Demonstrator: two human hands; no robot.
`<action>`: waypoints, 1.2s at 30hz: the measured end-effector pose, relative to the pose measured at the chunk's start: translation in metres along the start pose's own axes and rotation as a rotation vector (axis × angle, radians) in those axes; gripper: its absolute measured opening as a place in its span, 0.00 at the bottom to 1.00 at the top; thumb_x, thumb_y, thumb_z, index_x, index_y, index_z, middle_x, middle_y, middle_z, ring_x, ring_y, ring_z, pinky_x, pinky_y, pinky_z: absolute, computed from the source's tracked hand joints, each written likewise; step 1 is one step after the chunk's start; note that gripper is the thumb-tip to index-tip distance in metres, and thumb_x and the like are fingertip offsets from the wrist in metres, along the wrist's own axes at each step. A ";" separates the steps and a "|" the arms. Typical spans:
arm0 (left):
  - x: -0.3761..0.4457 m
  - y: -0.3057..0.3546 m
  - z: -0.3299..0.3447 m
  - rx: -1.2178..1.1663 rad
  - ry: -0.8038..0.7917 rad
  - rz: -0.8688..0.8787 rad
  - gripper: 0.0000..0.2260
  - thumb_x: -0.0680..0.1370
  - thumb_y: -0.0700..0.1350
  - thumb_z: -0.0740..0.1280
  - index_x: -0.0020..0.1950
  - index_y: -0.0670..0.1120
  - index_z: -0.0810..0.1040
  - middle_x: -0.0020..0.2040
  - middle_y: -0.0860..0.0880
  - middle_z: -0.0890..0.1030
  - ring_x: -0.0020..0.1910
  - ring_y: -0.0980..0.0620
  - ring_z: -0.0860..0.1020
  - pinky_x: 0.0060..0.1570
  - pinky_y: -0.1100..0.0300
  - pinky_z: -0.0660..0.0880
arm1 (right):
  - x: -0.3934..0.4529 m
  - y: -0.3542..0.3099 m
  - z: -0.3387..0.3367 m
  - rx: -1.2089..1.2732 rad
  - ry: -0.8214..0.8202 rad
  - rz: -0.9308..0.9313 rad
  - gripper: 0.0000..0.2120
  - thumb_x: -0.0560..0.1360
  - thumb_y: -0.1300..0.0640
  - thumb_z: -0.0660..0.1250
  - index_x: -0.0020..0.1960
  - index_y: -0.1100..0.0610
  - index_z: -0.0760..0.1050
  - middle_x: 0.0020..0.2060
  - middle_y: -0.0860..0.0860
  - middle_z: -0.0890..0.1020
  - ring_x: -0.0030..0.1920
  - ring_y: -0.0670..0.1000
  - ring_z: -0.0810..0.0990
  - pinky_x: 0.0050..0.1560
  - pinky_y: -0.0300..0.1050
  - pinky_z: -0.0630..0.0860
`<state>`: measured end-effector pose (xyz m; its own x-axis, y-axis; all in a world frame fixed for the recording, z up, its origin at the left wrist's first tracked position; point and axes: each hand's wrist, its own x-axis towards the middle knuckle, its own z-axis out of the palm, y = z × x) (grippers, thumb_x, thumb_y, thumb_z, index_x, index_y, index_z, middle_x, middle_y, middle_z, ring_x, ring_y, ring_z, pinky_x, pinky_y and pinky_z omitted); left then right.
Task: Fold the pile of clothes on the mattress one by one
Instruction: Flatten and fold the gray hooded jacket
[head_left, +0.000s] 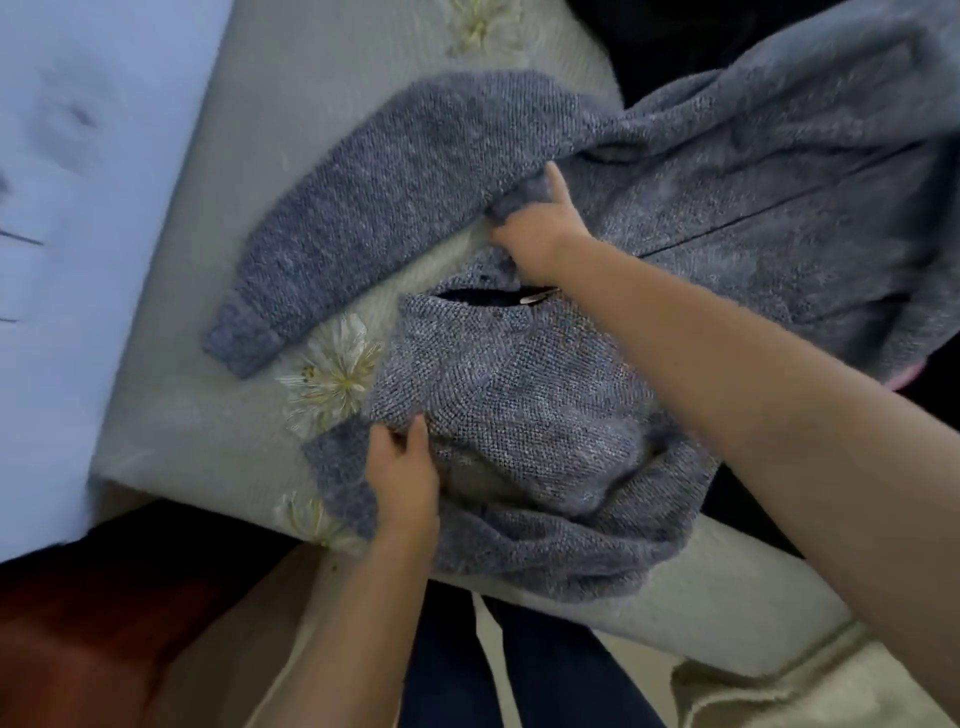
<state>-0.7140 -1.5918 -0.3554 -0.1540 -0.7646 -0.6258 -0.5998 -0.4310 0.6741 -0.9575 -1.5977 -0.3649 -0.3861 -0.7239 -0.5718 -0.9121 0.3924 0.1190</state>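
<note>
A blue-grey knitted hooded cardigan (753, 171) lies spread over the pale mattress (218, 431). One sleeve (374, 202) stretches out to the left, its cuff near the mattress's middle. The hood (519, 395) lies toward me, bunched near the front edge. My left hand (402, 478) grips a fold of the knit at the hood's near left edge. My right hand (540, 228) grips the fabric where the sleeve meets the body, fingers curled into it and thumb raised.
White flower prints (327, 374) mark the mattress cover. A light blue wall (62, 260) runs along the left. Dark clothing (675, 31) lies at the top behind the cardigan. My legs in dark trousers (519, 670) stand at the mattress's front edge.
</note>
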 end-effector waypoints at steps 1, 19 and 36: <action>0.004 0.004 -0.008 0.025 0.040 0.045 0.01 0.78 0.40 0.62 0.48 0.43 0.71 0.46 0.50 0.76 0.48 0.52 0.72 0.46 0.63 0.67 | -0.011 0.001 0.000 -0.002 0.013 -0.033 0.16 0.76 0.62 0.59 0.62 0.54 0.71 0.52 0.52 0.79 0.59 0.55 0.74 0.71 0.62 0.42; 0.041 -0.026 -0.049 0.205 0.026 0.141 0.17 0.78 0.36 0.57 0.68 0.40 0.66 0.65 0.41 0.71 0.64 0.45 0.68 0.53 0.67 0.63 | -0.156 -0.084 0.059 0.344 0.022 -0.114 0.21 0.76 0.54 0.58 0.69 0.52 0.64 0.65 0.54 0.68 0.64 0.56 0.66 0.58 0.51 0.66; 0.013 -0.016 -0.064 0.375 -0.003 0.300 0.11 0.75 0.37 0.65 0.57 0.36 0.74 0.54 0.37 0.77 0.55 0.41 0.74 0.46 0.60 0.63 | -0.152 -0.032 0.042 -0.020 0.071 -0.340 0.14 0.75 0.60 0.58 0.59 0.54 0.73 0.58 0.50 0.77 0.64 0.51 0.71 0.70 0.48 0.51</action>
<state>-0.6557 -1.6252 -0.3493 -0.3653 -0.8273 -0.4268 -0.7703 0.0112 0.6376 -0.8636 -1.4764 -0.3158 -0.0682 -0.8494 -0.5234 -0.9924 0.1118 -0.0521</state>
